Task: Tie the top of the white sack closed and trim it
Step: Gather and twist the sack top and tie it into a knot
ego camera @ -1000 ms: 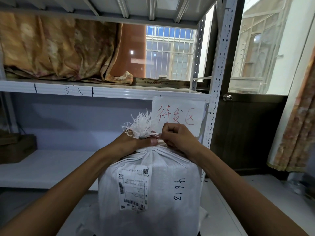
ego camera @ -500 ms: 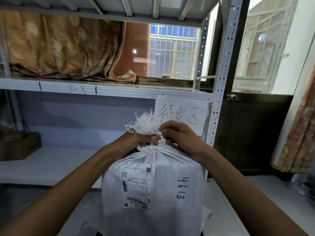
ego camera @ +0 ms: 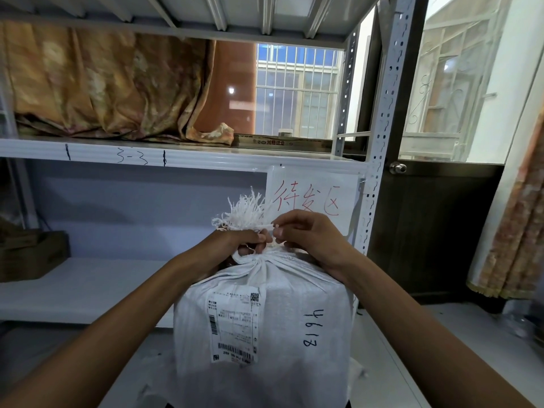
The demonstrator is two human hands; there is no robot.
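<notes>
A white woven sack [ego camera: 282, 325] stands upright in front of me, with a shipping label [ego camera: 234, 325] on its front and "4613" written in black. Its top is gathered into a neck with a white tie [ego camera: 259, 259] wrapped around it. Above the neck a frayed tuft [ego camera: 245, 214] of white strands fans out. My left hand [ego camera: 235, 241] is closed around the neck just below the tuft. My right hand [ego camera: 306, 234] pinches a thin white strand of the tie at thumb and forefinger, right beside the left fingertips.
A grey metal shelving rack [ego camera: 379, 136] stands right behind the sack, with a paper sign [ego camera: 312, 201] in red writing hanging from its shelf edge. A patterned curtain [ego camera: 103, 81] is bunched on the upper shelf. A cardboard box [ego camera: 32, 251] sits at the left. A dark door [ego camera: 435, 225] is at the right.
The view has shifted a little. Both hands stay at the sack's neck; my right hand has lifted slightly and now pinches the strand a bit higher beside the tuft.
</notes>
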